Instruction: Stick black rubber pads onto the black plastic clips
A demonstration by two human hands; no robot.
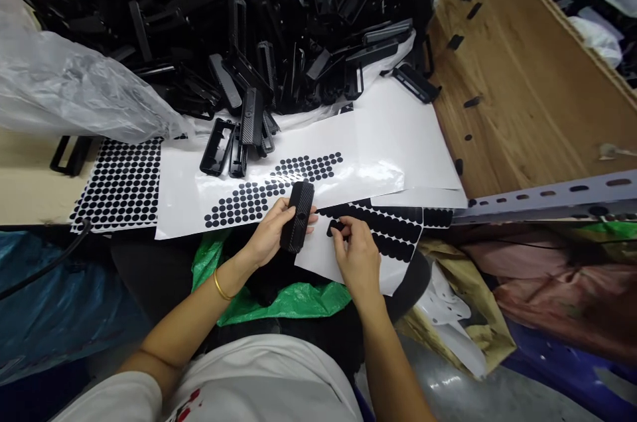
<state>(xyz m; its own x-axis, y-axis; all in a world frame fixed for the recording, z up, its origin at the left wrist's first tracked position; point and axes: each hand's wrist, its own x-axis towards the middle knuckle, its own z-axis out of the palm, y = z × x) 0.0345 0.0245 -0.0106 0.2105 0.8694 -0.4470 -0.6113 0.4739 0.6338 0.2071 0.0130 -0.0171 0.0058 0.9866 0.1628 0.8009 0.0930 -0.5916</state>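
My left hand (271,233) is closed around a black plastic piece (297,216) with a carbon-fibre pattern and a small round spot near its middle. To its right, my right hand (359,253) pinches a small black sticker (337,227) between thumb and fingers. Beneath that hand lies a sheet of black stickers (393,236) with scalloped edges, partly peeled to white backing and overhanging the table edge. Above my left hand is a white sheet (368,173) bearing a patch of round black dots (249,202).
A large heap of black plastic parts (298,17) fills the back, edged by clear plastic film (84,83). Several loose parts lie in front of it. A full sheet of dots (127,183) is at left. A wooden board wall (527,77) rises at right. A green bag (298,302) hangs below.
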